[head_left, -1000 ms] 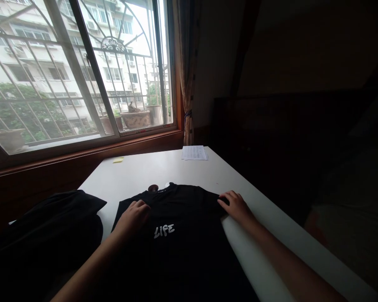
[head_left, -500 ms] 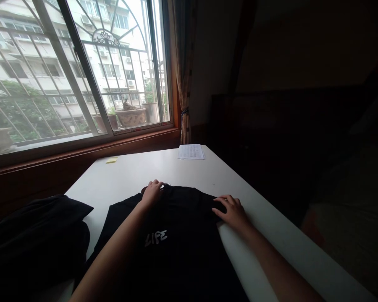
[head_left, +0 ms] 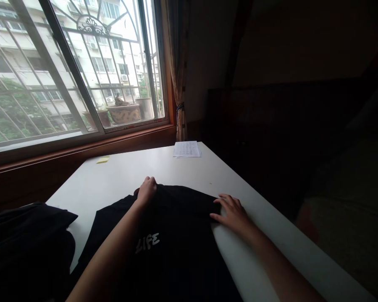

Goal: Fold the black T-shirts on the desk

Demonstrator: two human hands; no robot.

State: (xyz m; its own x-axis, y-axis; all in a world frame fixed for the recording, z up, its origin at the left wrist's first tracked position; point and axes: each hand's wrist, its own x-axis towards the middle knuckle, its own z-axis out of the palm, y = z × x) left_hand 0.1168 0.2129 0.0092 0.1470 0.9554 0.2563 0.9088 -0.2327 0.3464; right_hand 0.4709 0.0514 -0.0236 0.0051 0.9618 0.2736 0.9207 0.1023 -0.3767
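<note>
A black T-shirt point(head_left: 179, 247) with white lettering on its front lies spread on the white table point(head_left: 122, 170), its neck end away from me. At the neckline my left hand point(head_left: 147, 191) is closed, apparently on a clothes hanger. Just left of those fingers a bit of brown shows, and a thin curved metal piece peeks out on their right; the shirt and hand hide the rest. My right hand point(head_left: 230, 212) rests at the shirt's right shoulder, fingers bent and thumb apart, with the fingertips touching the cloth edge.
Another dark garment point(head_left: 28, 247) lies heaped at the left. Printed papers point(head_left: 187, 149) are at the table's far end, and a yellow note point(head_left: 103, 159) near its far left corner. Beyond stand a barred window point(head_left: 82, 75) and a tied curtain point(head_left: 179, 84).
The view has turned slightly right, so most things sit further left. My left hand has closed more tightly at the neckline. The right hand stays at the shoulder with its thumb apart.
</note>
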